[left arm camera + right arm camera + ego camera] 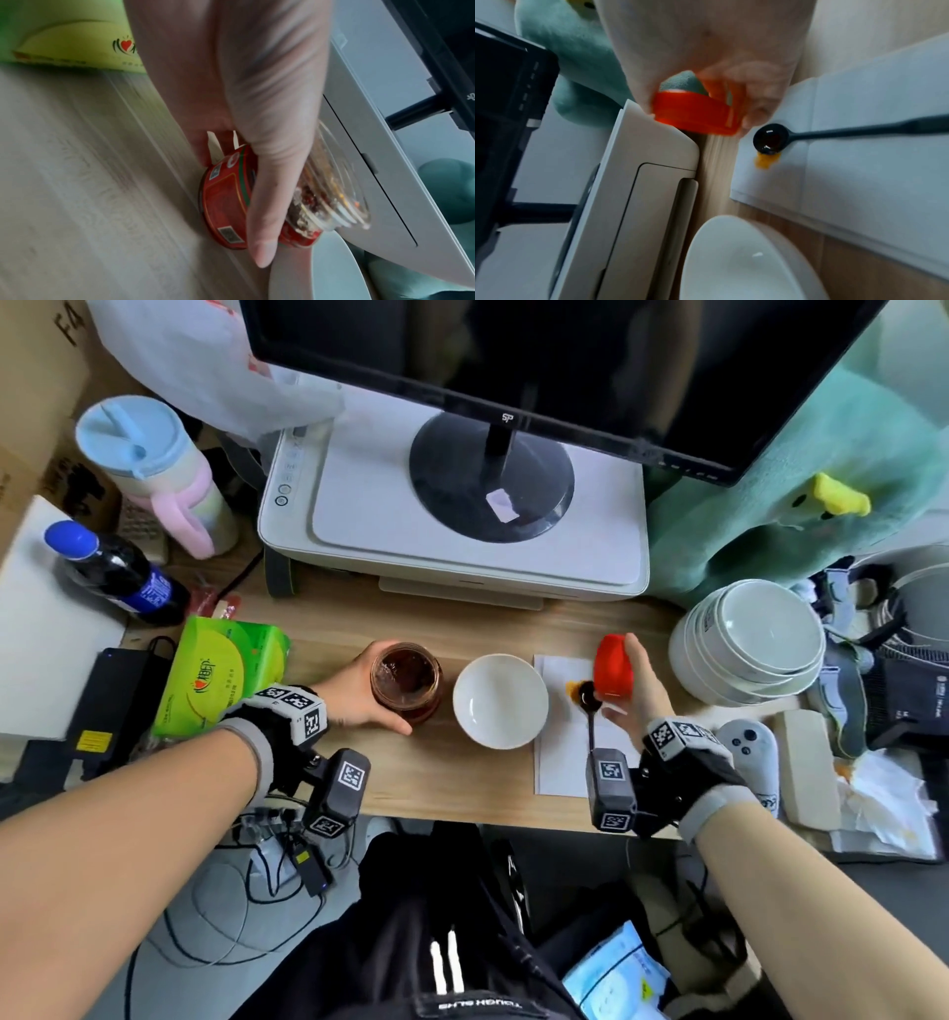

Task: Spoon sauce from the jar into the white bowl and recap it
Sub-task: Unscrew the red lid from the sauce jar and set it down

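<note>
An uncapped glass jar (406, 681) of dark red sauce stands on the wooden desk, and my left hand (354, 695) grips its side. In the left wrist view the fingers wrap the jar's (257, 205) red label. Right of it sits the white bowl (500, 701), which looks empty. My right hand (634, 683) holds the red cap (614, 672) above a white paper sheet (560, 762). A black spoon (590, 706) lies on that sheet with sauce in its bowl and an orange stain (767, 161) beside it. The cap (695, 114) is blurred in the right wrist view.
A white printer (452, 526) with a monitor stand on it fills the back. A green tissue pack (221, 675) lies left of the jar. Stacked white bowls (750, 639) stand at the right, with a game controller (750, 752) and crumpled tissues near the edge.
</note>
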Demonstrator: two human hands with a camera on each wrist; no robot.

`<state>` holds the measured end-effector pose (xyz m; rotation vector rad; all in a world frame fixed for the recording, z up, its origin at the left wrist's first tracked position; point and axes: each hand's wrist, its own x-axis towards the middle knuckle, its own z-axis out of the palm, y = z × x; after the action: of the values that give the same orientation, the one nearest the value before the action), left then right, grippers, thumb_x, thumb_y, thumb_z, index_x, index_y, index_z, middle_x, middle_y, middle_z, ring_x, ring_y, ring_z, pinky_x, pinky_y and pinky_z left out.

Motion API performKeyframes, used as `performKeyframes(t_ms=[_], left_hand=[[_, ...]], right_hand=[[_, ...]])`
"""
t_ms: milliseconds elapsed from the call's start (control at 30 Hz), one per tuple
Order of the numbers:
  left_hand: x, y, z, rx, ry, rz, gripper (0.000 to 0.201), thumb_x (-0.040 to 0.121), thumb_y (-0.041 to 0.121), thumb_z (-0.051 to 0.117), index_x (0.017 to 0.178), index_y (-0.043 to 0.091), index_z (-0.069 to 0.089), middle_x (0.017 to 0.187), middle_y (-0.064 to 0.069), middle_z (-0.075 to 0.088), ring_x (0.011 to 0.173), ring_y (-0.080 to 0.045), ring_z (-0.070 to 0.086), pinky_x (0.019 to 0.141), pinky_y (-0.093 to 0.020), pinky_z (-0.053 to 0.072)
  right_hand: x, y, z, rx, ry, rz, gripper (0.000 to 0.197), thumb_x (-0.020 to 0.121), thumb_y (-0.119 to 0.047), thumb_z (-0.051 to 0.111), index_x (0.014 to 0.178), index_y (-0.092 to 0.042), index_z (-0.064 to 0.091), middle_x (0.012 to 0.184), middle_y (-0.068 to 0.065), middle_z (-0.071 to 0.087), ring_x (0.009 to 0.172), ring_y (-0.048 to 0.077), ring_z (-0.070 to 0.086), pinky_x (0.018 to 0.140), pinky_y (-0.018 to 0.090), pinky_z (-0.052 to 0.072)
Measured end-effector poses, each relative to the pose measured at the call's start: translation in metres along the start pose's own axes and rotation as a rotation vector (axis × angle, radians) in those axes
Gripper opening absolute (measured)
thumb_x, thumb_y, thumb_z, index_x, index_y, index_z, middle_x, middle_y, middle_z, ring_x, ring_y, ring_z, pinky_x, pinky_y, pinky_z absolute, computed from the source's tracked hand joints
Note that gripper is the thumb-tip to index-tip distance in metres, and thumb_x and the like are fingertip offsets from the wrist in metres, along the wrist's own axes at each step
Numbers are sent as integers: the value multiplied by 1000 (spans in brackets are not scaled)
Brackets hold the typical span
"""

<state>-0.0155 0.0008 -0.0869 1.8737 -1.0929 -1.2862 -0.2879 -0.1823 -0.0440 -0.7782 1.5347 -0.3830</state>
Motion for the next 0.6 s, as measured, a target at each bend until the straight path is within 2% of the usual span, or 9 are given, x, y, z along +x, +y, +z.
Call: performKeyframes(t_ms=[100, 200, 300, 333, 466, 533, 600], left_hand=[[0, 0, 0, -16, 5, 9, 103, 45, 1, 87, 130, 6, 28, 124, -2, 42, 120, -14, 40, 105, -25, 28], [0, -3, 1, -36, 18, 9, 103, 45, 1, 87, 129, 10, 29, 124, -2, 43, 120, -13, 41, 102, -18, 29], [1, -6, 2, -72, 11, -4, 101, 43, 1, 88, 123, 18, 29, 124, -1, 43, 115, -2, 43, 92, 3, 28], [1, -7, 3, -80, 10, -12, 100, 43, 1, 88, 121, 19, 28, 123, -1, 43, 113, 0, 44, 89, 6, 27], [2, -8, 3, -83, 20, -21, 96, 47, -5, 85, 120, 20, 27, 124, -3, 42, 116, -9, 41, 86, 9, 26], [2, -7, 3, -86, 11, -12, 97, 45, 2, 87, 118, 24, 28, 121, 1, 43, 112, 0, 43, 86, 9, 26], [2, -7, 3, -103, -8, -8, 98, 37, 19, 89, 114, 35, 29, 117, 12, 44, 106, 20, 42, 88, 8, 26]], right_hand=[[24, -9, -1, -242, 152, -115, 65, 83, -42, 62, 135, -6, 43, 118, 12, 56, 96, 23, 55, 60, 28, 47], [52, -16, 3, -483, 192, -199, 67, 77, -32, 71, 133, -5, 46, 127, 15, 59, 96, 22, 57, 75, 29, 45], [69, -24, 13, -701, 197, -248, 71, 73, -26, 75, 134, -6, 45, 129, 15, 58, 114, 28, 57, 90, 29, 42], [72, -27, 16, -752, 199, -274, 73, 72, -23, 76, 135, -6, 42, 132, 17, 55, 119, 29, 54, 95, 31, 42], [83, -29, 32, -924, 162, -358, 81, 67, -18, 78, 137, -9, 39, 138, 18, 46, 127, 32, 46, 105, 36, 36], [85, -27, 37, -965, 144, -389, 79, 65, -18, 78, 135, -10, 41, 135, 18, 48, 125, 35, 46, 106, 39, 38], [84, -26, 41, -977, 122, -421, 77, 65, -19, 77, 132, -8, 41, 134, 19, 49, 124, 38, 46, 107, 42, 38]])
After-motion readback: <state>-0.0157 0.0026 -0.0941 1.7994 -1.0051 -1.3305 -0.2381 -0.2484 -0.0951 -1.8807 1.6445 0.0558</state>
